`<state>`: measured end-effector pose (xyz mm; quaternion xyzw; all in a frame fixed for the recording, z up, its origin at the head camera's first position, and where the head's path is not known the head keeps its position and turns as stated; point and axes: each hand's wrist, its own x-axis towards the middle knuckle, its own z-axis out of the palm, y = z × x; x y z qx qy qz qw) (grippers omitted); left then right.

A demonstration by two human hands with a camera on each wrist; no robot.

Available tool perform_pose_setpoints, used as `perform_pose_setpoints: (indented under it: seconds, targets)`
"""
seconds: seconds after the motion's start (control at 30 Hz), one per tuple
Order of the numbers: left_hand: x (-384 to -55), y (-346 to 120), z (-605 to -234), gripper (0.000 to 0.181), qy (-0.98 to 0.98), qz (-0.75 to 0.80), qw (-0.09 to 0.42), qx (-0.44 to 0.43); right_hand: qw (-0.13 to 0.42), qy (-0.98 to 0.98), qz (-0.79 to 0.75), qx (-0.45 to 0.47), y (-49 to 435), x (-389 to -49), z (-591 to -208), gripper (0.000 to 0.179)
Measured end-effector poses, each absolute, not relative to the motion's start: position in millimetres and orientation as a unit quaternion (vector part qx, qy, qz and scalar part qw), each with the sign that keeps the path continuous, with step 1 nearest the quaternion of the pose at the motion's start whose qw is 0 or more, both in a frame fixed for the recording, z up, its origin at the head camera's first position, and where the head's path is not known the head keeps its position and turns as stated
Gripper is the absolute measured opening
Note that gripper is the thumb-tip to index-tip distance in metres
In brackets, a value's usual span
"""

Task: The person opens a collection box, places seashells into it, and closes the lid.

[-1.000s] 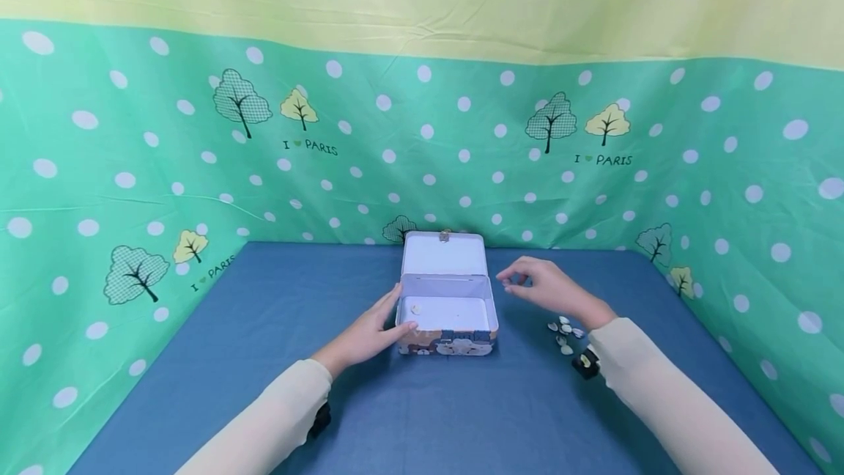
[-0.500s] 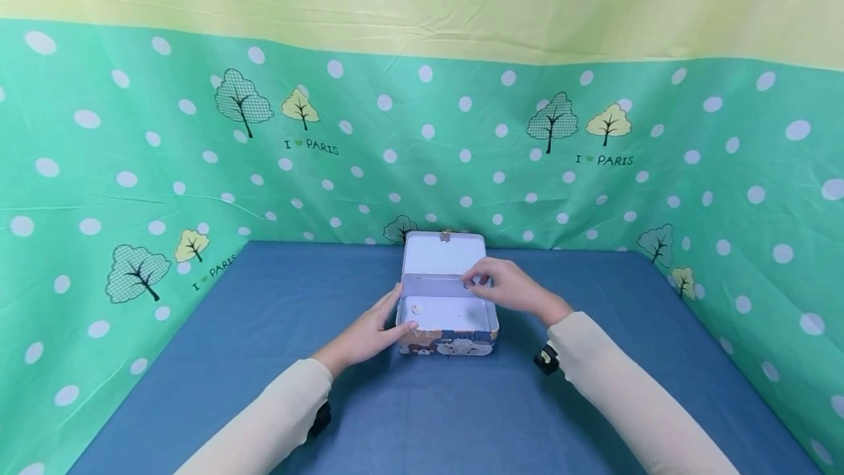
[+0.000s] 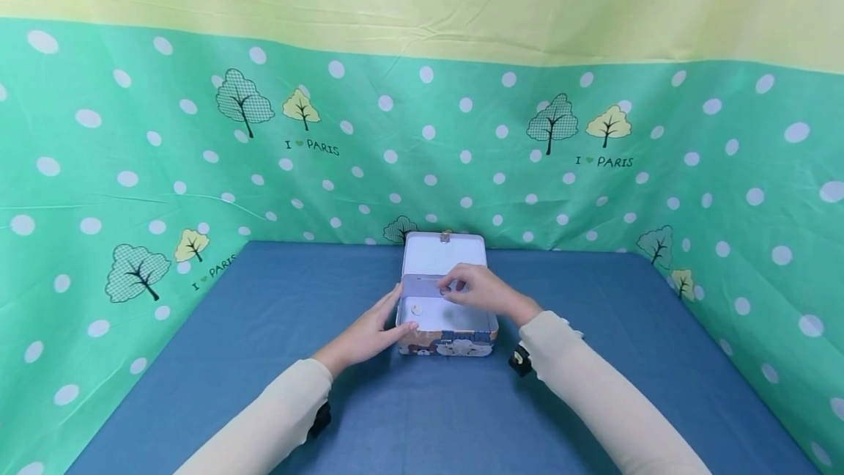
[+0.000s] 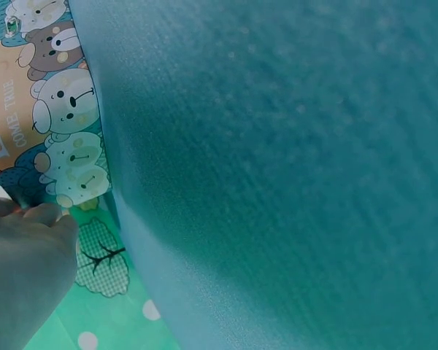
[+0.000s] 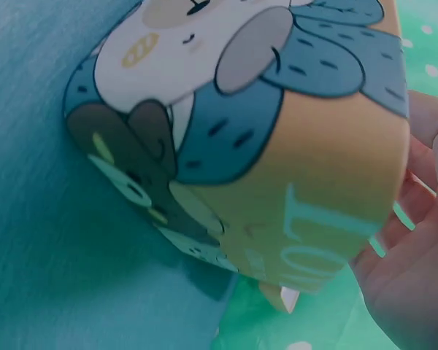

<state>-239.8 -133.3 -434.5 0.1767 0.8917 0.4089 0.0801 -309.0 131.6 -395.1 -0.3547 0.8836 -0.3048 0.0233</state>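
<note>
A hinged tin box with cartoon bears printed on its sides stands on the table, its lid raised at the back. My left hand holds the box at its left front corner, thumb on the front rim and fingers along the left wall. A small whitish round piece lies inside at the left. Over the box's interior, my right hand pinches a small piece between thumb and fingertips; its kind cannot be made out. The right wrist view shows the palm behind the printed wall.
Small shiny pieces peek out beside the right sleeve, which mostly hides that pile. Blue cloth covers the table. A green and yellow patterned curtain hangs close behind the lid and along both sides.
My right hand has moved left from beside the tin box to over its inside, still pinching the small piece. Its sleeve now covers most of the pile. My left hand has stayed put.
</note>
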Motion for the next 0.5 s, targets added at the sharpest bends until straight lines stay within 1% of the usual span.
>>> perform_pose_setpoints:
  seconds: [0.23, 0.5]
  targets:
    - [-240.9, -133.2, -436.3, 0.088, 0.893, 0.407, 0.077, 0.178, 0.034, 0.887, -0.301, -0.349, 123.5, -309.1, -399.1, 0.023]
    - [-240.3, -133.4, -435.6, 0.09, 0.891, 0.41, 0.08, 0.177, 0.051, 0.895, -0.299, -0.328, 124.3, -305.4, -396.9, 0.032]
